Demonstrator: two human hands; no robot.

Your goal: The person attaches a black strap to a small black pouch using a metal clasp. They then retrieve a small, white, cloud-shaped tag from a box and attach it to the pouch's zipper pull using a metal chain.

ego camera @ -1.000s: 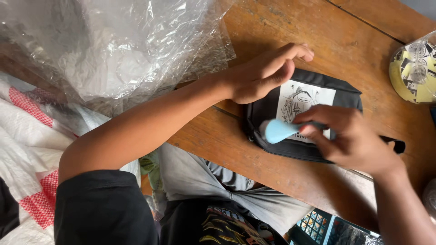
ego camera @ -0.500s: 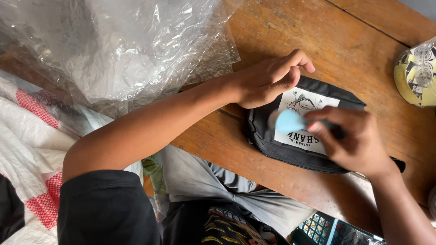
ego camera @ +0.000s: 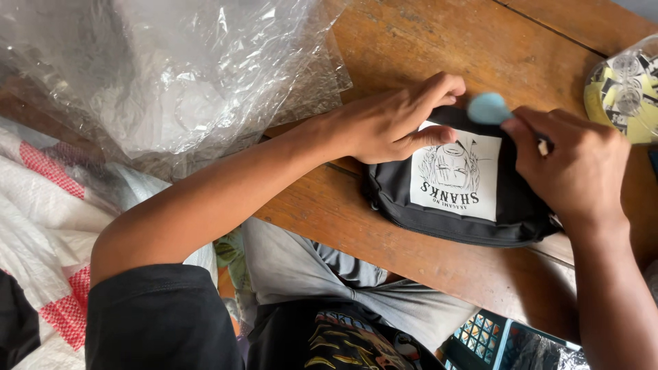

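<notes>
Pouch (ego camera: pixel 404 199): black woven cloth, matt, with a zip along its edge; white printed patch (ego camera: pixel 456 179), smooth and flat. Scraper (ego camera: pixel 488 108): pale blue plastic, smooth, slightly dull. Table (ego camera: pixel 439 48): brown wood, worn and scratched, with grain and a faint sheen. Plastic sheet (ego camera: pixel 171 75): clear film, crinkled, glossy. Sack (ego camera: pixel 41 199): white and red woven plastic, coarse. Shorts (ego camera: pixel 288 267): grey cloth, matt.

Two hands were counted, the left hand (ego camera: pixel 394 123) and the right hand (ego camera: pixel 579 168); one black pouch (ego camera: pixel 391 188) was noted, bearing one white printed patch (ego camera: pixel 454 179); one pale blue scraper (ego camera: pixel 488 108) was recorded; one heap of clear plastic wrap (ego camera: pixel 171 75) was seen; one round yellow-rimmed pack (ego camera: pixel 627 89) was logged; one wooden table (ego camera: pixel 425 41) was counted.
</notes>
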